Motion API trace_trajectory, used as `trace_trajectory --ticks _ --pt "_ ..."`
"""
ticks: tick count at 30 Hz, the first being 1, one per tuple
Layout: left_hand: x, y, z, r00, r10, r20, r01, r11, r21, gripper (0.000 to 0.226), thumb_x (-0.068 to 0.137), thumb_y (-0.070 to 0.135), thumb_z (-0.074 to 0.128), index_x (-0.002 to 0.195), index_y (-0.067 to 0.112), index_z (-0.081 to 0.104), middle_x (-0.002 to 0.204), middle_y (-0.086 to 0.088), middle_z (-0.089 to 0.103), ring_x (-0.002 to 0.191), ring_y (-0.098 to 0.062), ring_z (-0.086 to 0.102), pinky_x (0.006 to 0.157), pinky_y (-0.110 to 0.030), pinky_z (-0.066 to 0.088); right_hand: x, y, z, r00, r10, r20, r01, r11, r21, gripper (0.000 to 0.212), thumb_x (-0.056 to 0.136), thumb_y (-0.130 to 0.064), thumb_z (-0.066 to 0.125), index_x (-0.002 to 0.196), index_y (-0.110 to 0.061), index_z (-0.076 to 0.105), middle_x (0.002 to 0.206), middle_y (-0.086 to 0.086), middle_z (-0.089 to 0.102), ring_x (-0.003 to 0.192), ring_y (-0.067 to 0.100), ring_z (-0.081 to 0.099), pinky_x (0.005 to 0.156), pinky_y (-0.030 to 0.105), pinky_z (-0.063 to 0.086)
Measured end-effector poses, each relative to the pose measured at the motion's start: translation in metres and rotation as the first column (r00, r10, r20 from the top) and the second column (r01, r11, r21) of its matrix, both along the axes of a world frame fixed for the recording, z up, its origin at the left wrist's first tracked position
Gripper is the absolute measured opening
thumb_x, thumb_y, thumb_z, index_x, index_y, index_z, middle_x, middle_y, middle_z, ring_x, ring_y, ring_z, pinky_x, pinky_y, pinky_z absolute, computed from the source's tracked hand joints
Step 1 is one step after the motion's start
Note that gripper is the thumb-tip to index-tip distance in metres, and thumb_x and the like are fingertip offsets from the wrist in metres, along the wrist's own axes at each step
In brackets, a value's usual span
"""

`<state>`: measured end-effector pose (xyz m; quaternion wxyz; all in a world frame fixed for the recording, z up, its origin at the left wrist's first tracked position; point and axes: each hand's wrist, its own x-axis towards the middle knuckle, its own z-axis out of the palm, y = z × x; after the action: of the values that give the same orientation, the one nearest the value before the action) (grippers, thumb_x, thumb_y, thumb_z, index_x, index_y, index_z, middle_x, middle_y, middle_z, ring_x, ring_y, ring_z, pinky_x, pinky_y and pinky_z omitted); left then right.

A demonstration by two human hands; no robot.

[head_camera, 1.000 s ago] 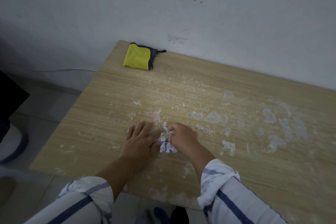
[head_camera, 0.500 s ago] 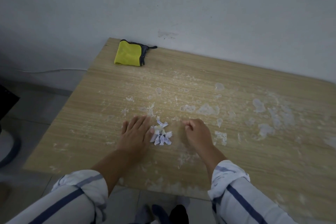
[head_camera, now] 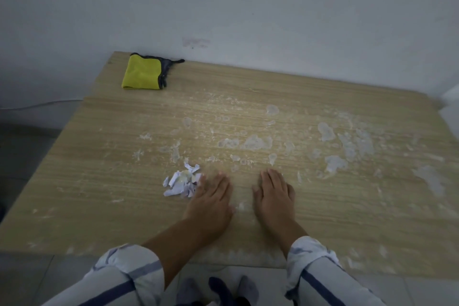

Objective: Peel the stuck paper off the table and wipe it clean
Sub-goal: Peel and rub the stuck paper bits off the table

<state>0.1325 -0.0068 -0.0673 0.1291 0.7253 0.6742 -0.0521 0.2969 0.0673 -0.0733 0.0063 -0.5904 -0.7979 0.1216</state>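
Observation:
A small pile of torn white paper scraps (head_camera: pixel 180 183) lies on the wooden table (head_camera: pixel 104 181). My left hand (head_camera: pixel 211 201) rests flat just right of the pile, its little-finger side touching the scraps, and holds nothing. My right hand (head_camera: pixel 273 195) lies flat on the table further right, fingers together and empty. Patches of stuck white paper residue (head_camera: pixel 255 142) spread across the middle and right of the tabletop. A folded yellow cloth with a dark edge (head_camera: pixel 144 72) sits at the far left corner by the wall.
The table's far edge meets a white wall (head_camera: pixel 248 20). Its left edge drops to a grey floor with a white cable (head_camera: pixel 39 105). The near edge is at my sleeves, with my socked feet (head_camera: pixel 218 290) below it.
My right hand let go of the paper scraps and moved right, flattening on the table. My left hand shifted from the pile's left side to its right side.

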Motion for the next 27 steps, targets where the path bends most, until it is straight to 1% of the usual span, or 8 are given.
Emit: trace_trajectory --ticks 6,7,9,11,13,19,23,27 --pt "0.019 0.004 -0.006 0.993 0.09 0.072 -0.091 0.996 0.012 0.062 0.086 0.046 0.033 0.128 0.005 0.053 0.134 -0.012 0.055 0.129 -0.027 0.047 0.111 -0.04 0.009 0.021 0.004 0.004 0.997 -0.063 -0.051 0.064 0.998 0.006 0.055 0.092 -0.037 0.026 0.141 -0.013 0.036 0.151 0.007 0.032 0.141 0.025 0.022 0.112 0.042 0.018" --pt "0.022 0.005 -0.008 0.99 0.111 0.089 -0.114 0.993 0.029 0.064 0.087 0.046 0.03 0.132 0.005 0.049 0.138 -0.013 0.05 0.133 -0.026 0.041 0.114 -0.041 0.008 0.025 0.006 0.004 0.996 -0.069 -0.047 0.07 0.998 0.002 0.053 0.094 -0.036 0.028 0.141 -0.013 0.036 0.151 0.007 0.031 0.142 0.025 0.021 0.113 0.042 0.017" --pt "0.029 0.009 -0.009 0.986 0.115 0.122 -0.12 0.992 0.036 0.071 0.088 0.049 0.016 0.144 0.006 0.029 0.153 -0.012 0.027 0.143 -0.026 0.017 0.118 -0.04 -0.004 0.033 0.009 0.004 0.997 -0.074 -0.038 0.074 0.997 -0.014 0.051 0.097 -0.037 0.033 0.142 -0.013 0.033 0.152 0.006 0.028 0.143 0.023 0.018 0.113 0.041 0.015" --pt "0.035 0.014 -0.011 0.984 0.112 0.14 -0.122 0.99 0.066 0.079 0.083 0.053 0.001 0.148 0.01 0.009 0.158 -0.008 0.005 0.145 -0.023 -0.003 0.111 -0.036 -0.013 0.041 0.012 0.005 0.996 -0.081 -0.037 0.08 0.997 -0.023 0.052 0.097 -0.04 0.035 0.142 -0.014 0.032 0.153 0.005 0.027 0.143 0.023 0.016 0.114 0.04 0.014" --pt "0.042 0.02 -0.013 0.985 0.119 0.123 -0.128 0.99 0.065 0.083 0.079 0.055 -0.006 0.149 0.012 0.002 0.158 -0.006 -0.003 0.145 -0.021 -0.011 0.109 -0.036 -0.016 0.049 0.014 0.005 0.996 -0.088 -0.028 0.087 0.996 -0.021 0.054 0.096 -0.041 0.035 0.143 -0.014 0.031 0.153 0.006 0.026 0.143 0.023 0.017 0.114 0.04 0.014" --pt "0.061 0.035 -0.012 0.98 0.154 0.124 -0.159 0.987 0.032 0.088 0.073 0.056 -0.011 0.149 0.014 0.0 0.159 -0.004 -0.006 0.145 -0.021 -0.012 0.107 -0.036 -0.017 0.07 0.018 0.004 0.995 -0.103 -0.019 0.103 0.995 -0.015 0.057 0.096 -0.046 0.026 0.143 -0.014 0.031 0.153 0.005 0.027 0.143 0.022 0.017 0.113 0.041 0.015" --pt "0.071 0.043 -0.012 0.974 0.173 0.143 -0.18 0.983 0.035 0.089 0.072 0.056 -0.011 0.149 0.013 0.0 0.159 -0.005 -0.005 0.145 -0.022 -0.011 0.107 -0.037 -0.018 0.079 0.018 0.004 0.995 -0.096 -0.038 0.096 0.995 0.008 0.074 0.084 -0.055 0.009 0.143 -0.016 0.032 0.151 0.004 0.03 0.142 0.023 0.02 0.112 0.041 0.018" --pt "0.082 0.051 -0.01 0.974 0.167 0.153 -0.176 0.984 0.043 0.087 0.073 0.056 -0.009 0.149 0.015 0.0 0.159 -0.005 -0.003 0.145 -0.022 -0.01 0.108 -0.037 -0.017 0.084 0.02 0.003 0.994 -0.091 -0.054 0.091 0.996 -0.001 0.073 0.084 -0.055 0.009 0.143 -0.017 0.031 0.152 0.004 0.029 0.142 0.023 0.019 0.112 0.042 0.017"
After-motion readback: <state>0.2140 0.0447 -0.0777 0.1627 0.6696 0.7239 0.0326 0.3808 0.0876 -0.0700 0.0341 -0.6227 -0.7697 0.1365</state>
